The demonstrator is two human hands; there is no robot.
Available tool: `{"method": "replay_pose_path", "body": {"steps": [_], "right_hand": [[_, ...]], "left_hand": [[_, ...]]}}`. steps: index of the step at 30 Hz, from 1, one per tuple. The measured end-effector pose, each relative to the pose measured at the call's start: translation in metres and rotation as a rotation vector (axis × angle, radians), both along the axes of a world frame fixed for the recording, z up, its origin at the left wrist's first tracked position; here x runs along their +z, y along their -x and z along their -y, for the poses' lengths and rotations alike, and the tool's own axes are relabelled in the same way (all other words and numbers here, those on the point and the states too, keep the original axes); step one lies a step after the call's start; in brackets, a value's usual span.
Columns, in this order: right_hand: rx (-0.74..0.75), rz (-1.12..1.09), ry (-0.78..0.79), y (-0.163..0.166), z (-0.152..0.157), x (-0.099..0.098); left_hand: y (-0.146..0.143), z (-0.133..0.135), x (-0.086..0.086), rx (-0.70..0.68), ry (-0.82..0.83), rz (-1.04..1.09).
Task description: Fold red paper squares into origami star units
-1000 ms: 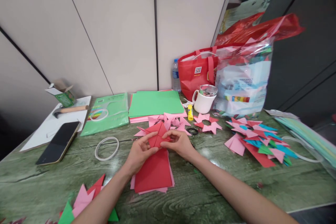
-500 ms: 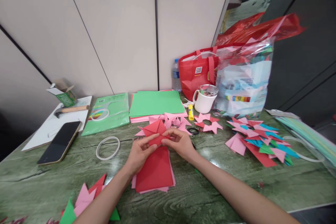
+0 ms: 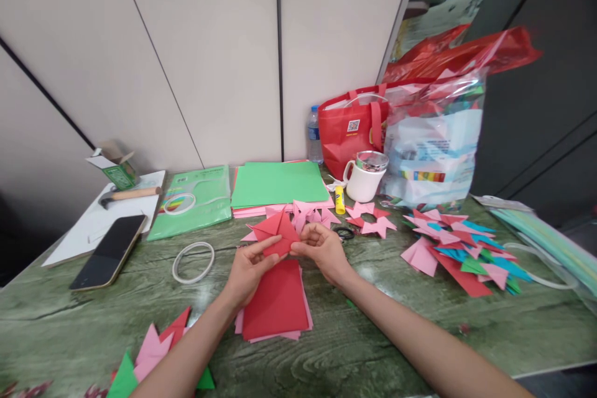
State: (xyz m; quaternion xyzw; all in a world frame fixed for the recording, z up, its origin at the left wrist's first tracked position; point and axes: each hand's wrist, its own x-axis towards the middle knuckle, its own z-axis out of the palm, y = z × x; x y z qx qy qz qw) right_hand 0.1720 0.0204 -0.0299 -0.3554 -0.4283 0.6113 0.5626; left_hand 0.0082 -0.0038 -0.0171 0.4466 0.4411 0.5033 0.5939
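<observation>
Between my two hands is a folded piece of red paper (image 3: 278, 228), raised above the table with crease lines on its face. My left hand (image 3: 249, 264) pinches its lower left side, fingers over the front. At its lower right corner, the thumb and fingertips of my right hand (image 3: 324, 252) close on the edge. Under my hands lies a stack of red and pink paper sheets (image 3: 276, 305), red on top. Pink folded pieces (image 3: 310, 216) sit just behind the held paper, partly covered by it.
A stack of green and pink sheets (image 3: 280, 185) lies at the back, near a glue stick (image 3: 339, 200) and white mug (image 3: 366, 177). Folded coloured pieces (image 3: 459, 236) are heaped at right. A white tape roll (image 3: 193, 263), phone (image 3: 109, 252) and hammer (image 3: 130, 194) lie left.
The red paper's right side is now more exposed, as my right fingers have shifted from across it to its lower right corner. My left hand keeps its hold.
</observation>
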Motion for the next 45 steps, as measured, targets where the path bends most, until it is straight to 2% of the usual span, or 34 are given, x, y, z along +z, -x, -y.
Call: {"method": "replay_pose_path", "body": {"steps": [4, 12, 15, 20, 24, 29, 37, 45], "right_hand": [[0.077, 0.054, -0.011, -0.002, 0.0, 0.001], [0.082, -0.092, 0.107, -0.005, -0.001, 0.002], [0.092, -0.065, 0.051, -0.004, -0.001, 0.001], [0.13, 0.05, -0.049, 0.002, 0.003, -0.001], [0.172, 0.119, 0.012, 0.006, 0.009, 0.0], [0.236, 0.04, 0.112, 0.002, 0.008, 0.003], [0.317, -0.015, 0.123, -0.006, 0.003, 0.001], [0.341, 0.086, 0.068, -0.001, 0.004, -0.004]], "left_hand": [[0.001, -0.001, 0.001, 0.033, -0.004, 0.028], [0.0, -0.001, 0.002, 0.013, 0.02, 0.08], [0.0, -0.002, 0.001, 0.026, 0.029, 0.084], [0.001, -0.001, 0.0, 0.025, -0.007, -0.073], [0.0, 0.002, 0.003, -0.025, -0.051, -0.204], [0.003, 0.0, 0.001, -0.101, -0.036, -0.251], [0.006, -0.004, -0.002, -0.085, -0.06, -0.232], [0.001, -0.003, 0.002, 0.032, -0.123, -0.344]]}}
